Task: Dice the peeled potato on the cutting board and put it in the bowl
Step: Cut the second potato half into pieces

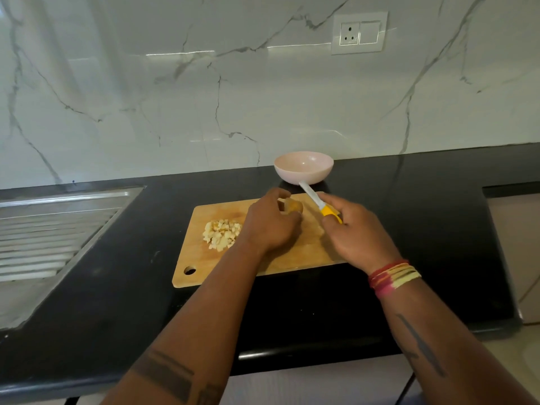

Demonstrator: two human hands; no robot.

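Note:
A wooden cutting board (295,255) lies on the black counter. On its left part sits a pile of diced potato (222,234). My left hand (270,223) grips the remaining piece of potato (293,206) at the board's far edge, and most of it is hidden by my fingers. My right hand (355,233) holds a knife (318,204) with a yellow handle; its white blade points up and away toward the bowl. The pale pink bowl (304,167) stands just beyond the board and looks empty.
A steel sink drainboard (49,229) is set into the counter (423,229) at the left. A marble wall with a socket (359,33) rises behind the bowl. The counter's front edge runs below my forearms.

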